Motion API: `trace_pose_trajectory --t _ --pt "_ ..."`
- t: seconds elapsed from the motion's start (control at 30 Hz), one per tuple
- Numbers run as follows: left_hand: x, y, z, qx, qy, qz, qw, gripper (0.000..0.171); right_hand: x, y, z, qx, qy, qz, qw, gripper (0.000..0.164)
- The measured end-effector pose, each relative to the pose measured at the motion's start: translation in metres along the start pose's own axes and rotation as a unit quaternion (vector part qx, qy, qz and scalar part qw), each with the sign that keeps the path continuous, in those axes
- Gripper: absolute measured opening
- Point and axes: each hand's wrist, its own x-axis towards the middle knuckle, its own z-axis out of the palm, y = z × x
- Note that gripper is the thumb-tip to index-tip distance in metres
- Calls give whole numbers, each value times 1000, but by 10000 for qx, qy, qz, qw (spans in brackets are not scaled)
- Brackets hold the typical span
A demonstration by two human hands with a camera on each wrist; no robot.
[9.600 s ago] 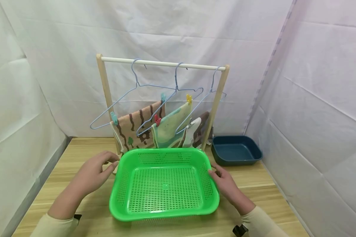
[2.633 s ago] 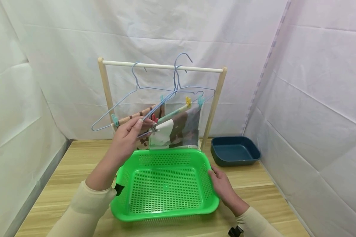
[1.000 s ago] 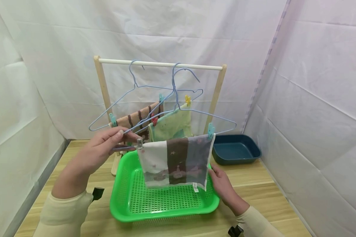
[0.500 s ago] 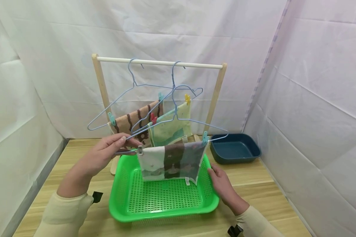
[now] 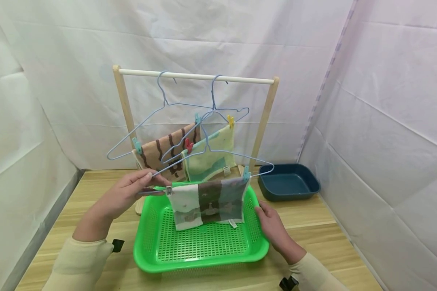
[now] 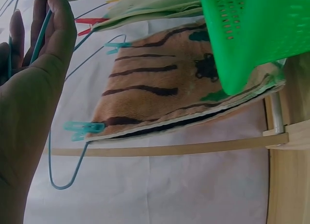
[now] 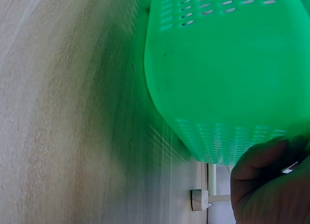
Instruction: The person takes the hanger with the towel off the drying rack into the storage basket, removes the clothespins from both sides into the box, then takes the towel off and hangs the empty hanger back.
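Note:
My left hand pinches the left end of a blue wire hanger, held off the rack over the basket. From it hangs a white, brown and grey towel, fixed by a metal clip at the left and a teal clothespin at the right. The towel's lower edge hangs inside the outline of the green basket. My right hand grips the basket's right rim; in the right wrist view its thumb lies along the basket's side.
Behind the basket stands a wooden rack with a white rod. Two hangers on it carry a brown striped towel and a green-yellow towel, held by clothespins. A dark blue bin sits at the right, near the white fabric wall.
My left hand has taken the right-hand hanger off the rod and brought it forward and down over the basket, towel attached. My right hand stays on the basket rim.

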Motion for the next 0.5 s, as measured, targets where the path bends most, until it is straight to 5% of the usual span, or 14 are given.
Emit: trace_pose_trajectory --t 0.5 --pt "-6 -35 2 -60 57 -503 9987 43 -4 -3 -1 201 -38 67 9998 53"
